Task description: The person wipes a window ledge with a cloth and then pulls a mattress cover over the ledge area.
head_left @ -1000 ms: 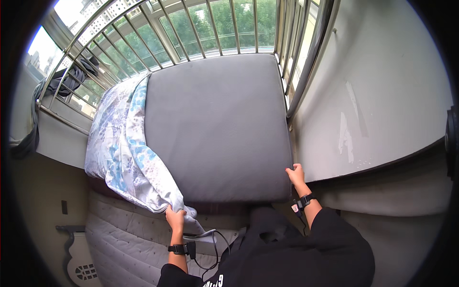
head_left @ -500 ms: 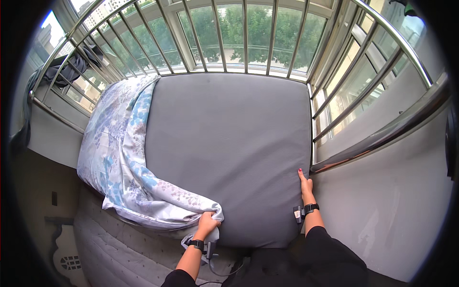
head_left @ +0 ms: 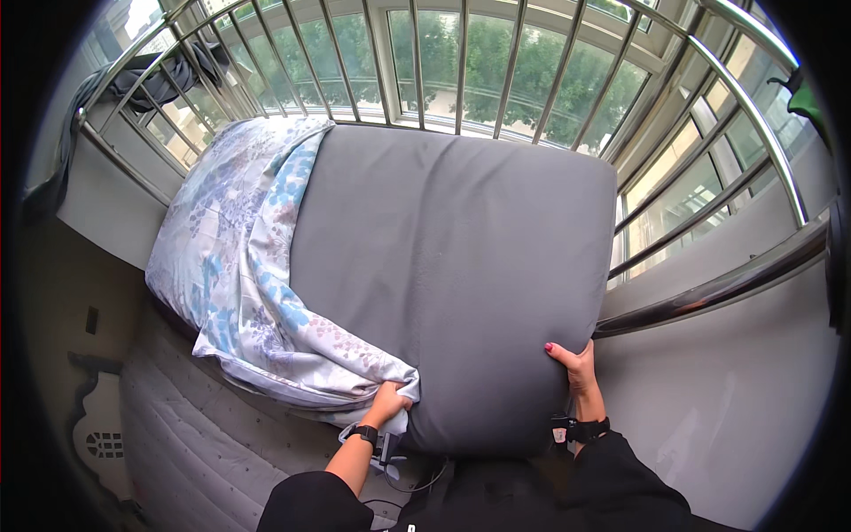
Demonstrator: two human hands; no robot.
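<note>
Two hands work on my remote feed: left hand closed on the floral cover partway over the grey mattress beside metal railings; right hand, half-curled, grips the mattress's right edge, seemingly lifting. Next calls for firm grips.

The grey mattress, laid flat a second ago, is now bent along a crease run from its far edge toward its near one, and its right part is tilted up. The foot of the railing on the right side is now hidden behind that part. The thumb of the right hand, pointed along the edge half a second ago, is now laid over the mattress top. By the left hand, the floral cover is drawn farther right than a second ago.
</note>
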